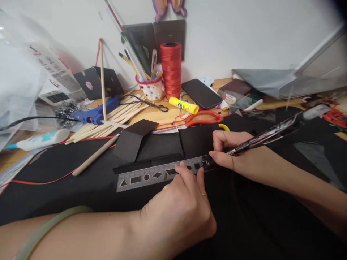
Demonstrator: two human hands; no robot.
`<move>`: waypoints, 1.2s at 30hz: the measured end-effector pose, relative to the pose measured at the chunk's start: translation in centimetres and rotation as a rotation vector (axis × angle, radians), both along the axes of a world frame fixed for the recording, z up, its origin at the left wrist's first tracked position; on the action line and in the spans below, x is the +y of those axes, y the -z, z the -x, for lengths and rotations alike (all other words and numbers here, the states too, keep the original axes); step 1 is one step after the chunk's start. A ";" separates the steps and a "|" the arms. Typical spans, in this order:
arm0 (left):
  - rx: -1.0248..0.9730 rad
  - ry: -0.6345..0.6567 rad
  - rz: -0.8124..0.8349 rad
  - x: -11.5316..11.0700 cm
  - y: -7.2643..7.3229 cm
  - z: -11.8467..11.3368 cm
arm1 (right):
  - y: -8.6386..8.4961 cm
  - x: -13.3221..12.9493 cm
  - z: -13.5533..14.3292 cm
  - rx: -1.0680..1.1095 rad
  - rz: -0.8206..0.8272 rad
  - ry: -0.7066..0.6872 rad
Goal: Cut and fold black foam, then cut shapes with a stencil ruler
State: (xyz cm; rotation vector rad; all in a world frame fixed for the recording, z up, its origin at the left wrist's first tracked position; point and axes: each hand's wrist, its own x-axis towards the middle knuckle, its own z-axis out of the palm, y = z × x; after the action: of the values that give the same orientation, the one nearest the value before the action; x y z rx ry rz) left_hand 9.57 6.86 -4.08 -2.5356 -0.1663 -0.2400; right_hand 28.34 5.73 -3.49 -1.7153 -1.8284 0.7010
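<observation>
A clear stencil ruler (148, 177) with cut-out shapes lies slantwise on the black work surface. My left hand (184, 202) presses it down with bent fingertips towards its right half. In my right hand (235, 150) is a dark printed pen (256, 140), its tip end hidden by my fingers near the ruler's right end. Just beyond the ruler's upper edge lies black card (197, 139), and a folded flap of black card (132, 139) stands up at its left.
Behind are orange-handled scissors (204, 118), a yellow glue stick (183, 105), a phone (202, 93), a red thread spool (171, 68) and a pen cup (150, 88). A blue glue gun (96, 111), wooden sticks (116, 117) and a white glue bottle (43, 140) lie left.
</observation>
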 end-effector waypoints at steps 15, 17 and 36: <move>-0.037 -0.012 -0.008 0.0 0.2 0.0 | 0.2 -0.1 -0.1 0.006 -0.010 -0.052; -0.055 -0.015 -0.012 0.0 0.3 -0.1 | 0.2 -0.1 -0.1 0.009 -0.009 -0.058; -0.024 -0.008 -0.021 0.0 0.2 0.0 | 0.0 -0.1 0.2 0.060 0.008 -0.028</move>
State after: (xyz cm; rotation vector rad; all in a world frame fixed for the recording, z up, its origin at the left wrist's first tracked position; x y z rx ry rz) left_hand 9.52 6.87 -4.25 -2.5119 -0.1822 -0.2683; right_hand 28.12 5.67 -3.46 -1.6585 -1.8144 0.7646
